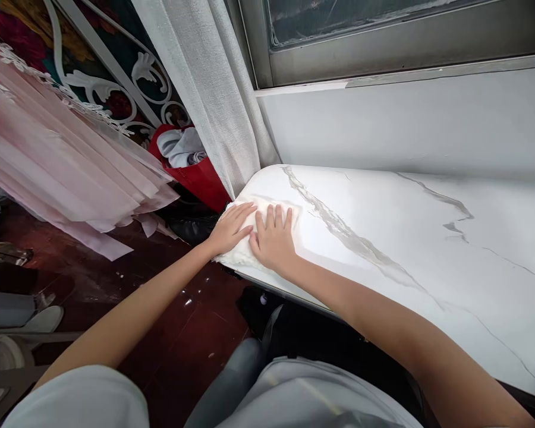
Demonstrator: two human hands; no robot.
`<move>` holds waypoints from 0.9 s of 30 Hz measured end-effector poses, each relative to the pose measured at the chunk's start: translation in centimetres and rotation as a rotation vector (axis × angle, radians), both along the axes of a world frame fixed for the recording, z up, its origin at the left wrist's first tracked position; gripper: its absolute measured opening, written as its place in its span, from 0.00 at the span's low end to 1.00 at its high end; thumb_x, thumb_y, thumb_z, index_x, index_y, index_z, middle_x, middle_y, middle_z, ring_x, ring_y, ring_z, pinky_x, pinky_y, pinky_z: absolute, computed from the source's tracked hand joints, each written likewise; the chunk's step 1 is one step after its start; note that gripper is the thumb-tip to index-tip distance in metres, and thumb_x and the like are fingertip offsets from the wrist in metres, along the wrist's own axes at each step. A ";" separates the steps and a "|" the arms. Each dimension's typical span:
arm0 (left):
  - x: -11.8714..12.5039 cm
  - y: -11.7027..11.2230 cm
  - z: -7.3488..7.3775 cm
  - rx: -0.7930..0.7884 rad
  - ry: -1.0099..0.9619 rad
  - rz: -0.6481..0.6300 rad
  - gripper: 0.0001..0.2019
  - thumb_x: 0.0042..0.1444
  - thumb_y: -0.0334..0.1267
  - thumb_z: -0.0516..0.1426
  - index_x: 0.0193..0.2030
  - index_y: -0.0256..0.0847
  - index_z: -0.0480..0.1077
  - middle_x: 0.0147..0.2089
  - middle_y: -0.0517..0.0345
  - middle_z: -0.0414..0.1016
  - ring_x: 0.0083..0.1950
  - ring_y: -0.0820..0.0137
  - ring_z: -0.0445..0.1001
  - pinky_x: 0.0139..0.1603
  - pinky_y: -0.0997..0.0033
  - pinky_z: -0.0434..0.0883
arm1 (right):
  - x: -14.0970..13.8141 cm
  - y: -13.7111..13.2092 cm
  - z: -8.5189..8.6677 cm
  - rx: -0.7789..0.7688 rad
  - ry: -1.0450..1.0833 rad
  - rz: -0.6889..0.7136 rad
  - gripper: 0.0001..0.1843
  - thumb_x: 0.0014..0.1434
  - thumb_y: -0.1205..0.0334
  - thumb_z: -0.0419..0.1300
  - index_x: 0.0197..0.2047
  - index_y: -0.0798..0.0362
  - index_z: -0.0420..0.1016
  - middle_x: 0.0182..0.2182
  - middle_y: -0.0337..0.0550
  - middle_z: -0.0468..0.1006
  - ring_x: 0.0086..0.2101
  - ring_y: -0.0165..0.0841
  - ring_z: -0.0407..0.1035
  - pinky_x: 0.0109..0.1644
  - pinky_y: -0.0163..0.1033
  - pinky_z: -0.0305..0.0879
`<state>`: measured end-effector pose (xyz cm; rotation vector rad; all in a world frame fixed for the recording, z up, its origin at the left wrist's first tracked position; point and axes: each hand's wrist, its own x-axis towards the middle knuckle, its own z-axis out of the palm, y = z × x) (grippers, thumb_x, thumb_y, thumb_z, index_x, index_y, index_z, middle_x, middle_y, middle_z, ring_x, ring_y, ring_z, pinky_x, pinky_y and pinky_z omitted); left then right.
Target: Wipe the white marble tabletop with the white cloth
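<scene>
A fluffy white cloth lies flat at the left end of a white marble-patterned table. On its left side rests my left hand, open, palm down, fingers pointing up and to the right. Just beside it, my right hand presses on the cloth with fingers spread and the thumb toward the left hand. The two hands are close together. Part of the cloth hangs at the table's near left edge, and much of it is hidden under my hands.
A white curtain hangs at the table's far left corner. Left of it stand a red bag with grey fabric inside and a pink bed skirt on a white metal frame. A window frame is above the wall behind the table.
</scene>
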<state>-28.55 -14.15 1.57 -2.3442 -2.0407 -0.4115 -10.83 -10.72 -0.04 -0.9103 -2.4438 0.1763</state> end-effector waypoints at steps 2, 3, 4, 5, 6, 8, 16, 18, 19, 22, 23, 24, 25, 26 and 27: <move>1.1 -1.0 -0.1 0.010 0.021 0.036 0.28 0.68 0.52 0.38 0.68 0.41 0.56 0.71 0.51 0.57 0.72 0.63 0.54 0.73 0.54 0.48 | 1.0 -0.4 0.0 0.006 -0.022 0.031 0.31 0.68 0.57 0.45 0.68 0.66 0.58 0.66 0.69 0.57 0.66 0.59 0.47 0.67 0.69 0.35; 1.7 -1.5 -0.1 0.018 0.028 0.053 0.28 0.68 0.52 0.38 0.68 0.41 0.57 0.71 0.51 0.57 0.72 0.63 0.54 0.73 0.54 0.48 | 1.5 -0.4 0.0 0.009 -0.032 0.047 0.31 0.68 0.56 0.45 0.68 0.66 0.58 0.66 0.68 0.57 0.66 0.60 0.47 0.67 0.69 0.35; 2.4 -1.9 -0.2 0.026 0.031 0.069 0.28 0.68 0.51 0.38 0.68 0.40 0.57 0.71 0.50 0.58 0.72 0.63 0.54 0.73 0.54 0.48 | 2.1 -0.4 0.0 0.012 -0.041 0.064 0.31 0.68 0.56 0.45 0.68 0.65 0.58 0.67 0.68 0.57 0.66 0.59 0.47 0.67 0.68 0.35; 3.1 -2.2 -0.2 0.033 0.032 0.085 0.27 0.68 0.50 0.38 0.67 0.40 0.57 0.71 0.49 0.58 0.72 0.63 0.54 0.73 0.54 0.48 | 2.6 -0.3 0.0 0.014 -0.051 0.081 0.31 0.68 0.56 0.45 0.68 0.65 0.58 0.67 0.67 0.57 0.66 0.59 0.47 0.67 0.68 0.35; 3.8 -2.4 -0.2 0.039 0.032 0.104 0.27 0.68 0.49 0.39 0.67 0.39 0.57 0.71 0.49 0.58 0.72 0.62 0.55 0.73 0.54 0.48 | 3.1 -0.1 0.0 0.013 -0.060 0.100 0.31 0.68 0.55 0.45 0.68 0.64 0.58 0.67 0.66 0.56 0.67 0.59 0.46 0.67 0.67 0.35; 5.2 -2.6 -0.2 0.051 0.031 0.152 0.25 0.68 0.47 0.40 0.67 0.38 0.57 0.71 0.47 0.59 0.72 0.62 0.55 0.73 0.52 0.49 | 4.0 0.5 0.0 0.009 -0.078 0.142 0.31 0.68 0.55 0.46 0.68 0.62 0.58 0.67 0.64 0.56 0.67 0.57 0.46 0.68 0.65 0.36; 8.9 -0.3 -0.4 0.065 0.019 0.282 0.23 0.67 0.43 0.43 0.66 0.39 0.57 0.71 0.47 0.58 0.73 0.61 0.53 0.73 0.51 0.49 | 6.5 5.1 0.4 -0.040 -0.110 0.241 0.29 0.67 0.53 0.46 0.67 0.55 0.62 0.67 0.55 0.58 0.67 0.48 0.47 0.70 0.58 0.37; 9.1 1.3 -0.4 0.061 0.010 0.282 0.23 0.67 0.42 0.43 0.66 0.38 0.58 0.71 0.47 0.58 0.73 0.60 0.53 0.73 0.50 0.49 | 6.7 6.6 0.4 -0.049 -0.112 0.232 0.29 0.67 0.53 0.46 0.67 0.55 0.62 0.67 0.54 0.58 0.67 0.47 0.47 0.70 0.57 0.38; 9.0 2.3 -0.4 0.060 0.005 0.276 0.23 0.67 0.42 0.44 0.66 0.38 0.58 0.71 0.47 0.58 0.73 0.60 0.53 0.73 0.50 0.49 | 6.7 7.5 0.4 -0.049 -0.110 0.222 0.29 0.67 0.53 0.46 0.67 0.55 0.62 0.67 0.54 0.59 0.67 0.47 0.48 0.70 0.57 0.38; 8.4 6.0 -0.3 0.054 -0.018 0.238 0.22 0.66 0.42 0.45 0.65 0.39 0.59 0.70 0.49 0.60 0.73 0.62 0.54 0.73 0.53 0.48 | 6.3 10.2 0.2 -0.054 -0.100 0.164 0.29 0.67 0.54 0.45 0.67 0.55 0.62 0.67 0.54 0.59 0.66 0.48 0.48 0.69 0.58 0.39; 8.1 7.4 -0.2 0.048 -0.029 0.224 0.22 0.66 0.42 0.45 0.65 0.39 0.60 0.70 0.50 0.60 0.72 0.63 0.54 0.73 0.55 0.48 | 6.1 11.1 0.2 -0.059 -0.100 0.135 0.29 0.67 0.54 0.45 0.67 0.55 0.62 0.67 0.54 0.59 0.66 0.48 0.48 0.69 0.58 0.39; 7.9 8.8 -0.1 0.041 -0.042 0.211 0.22 0.66 0.42 0.46 0.64 0.40 0.61 0.70 0.51 0.61 0.72 0.65 0.55 0.73 0.56 0.48 | 5.9 12.1 0.1 -0.065 -0.101 0.105 0.29 0.66 0.54 0.45 0.67 0.56 0.61 0.67 0.54 0.58 0.66 0.48 0.48 0.69 0.58 0.39; 7.6 10.2 -0.1 0.034 -0.052 0.198 0.22 0.66 0.41 0.46 0.64 0.40 0.61 0.70 0.51 0.61 0.72 0.66 0.56 0.73 0.57 0.47 | 5.7 13.0 0.1 -0.070 -0.104 0.075 0.29 0.66 0.54 0.45 0.67 0.56 0.61 0.67 0.55 0.58 0.66 0.49 0.47 0.69 0.59 0.38; 7.4 11.5 0.0 0.033 -0.061 0.183 0.22 0.66 0.41 0.46 0.64 0.40 0.62 0.70 0.52 0.61 0.71 0.66 0.56 0.73 0.58 0.47 | 5.5 14.0 0.1 -0.075 -0.108 0.048 0.29 0.66 0.54 0.45 0.67 0.56 0.60 0.68 0.55 0.58 0.67 0.49 0.47 0.69 0.59 0.38; 7.2 12.7 0.1 0.032 -0.069 0.169 0.21 0.66 0.41 0.46 0.64 0.41 0.62 0.69 0.53 0.62 0.71 0.67 0.56 0.73 0.59 0.47 | 5.4 14.8 0.1 -0.079 -0.110 0.026 0.30 0.66 0.54 0.44 0.67 0.56 0.60 0.68 0.55 0.57 0.67 0.49 0.47 0.69 0.59 0.38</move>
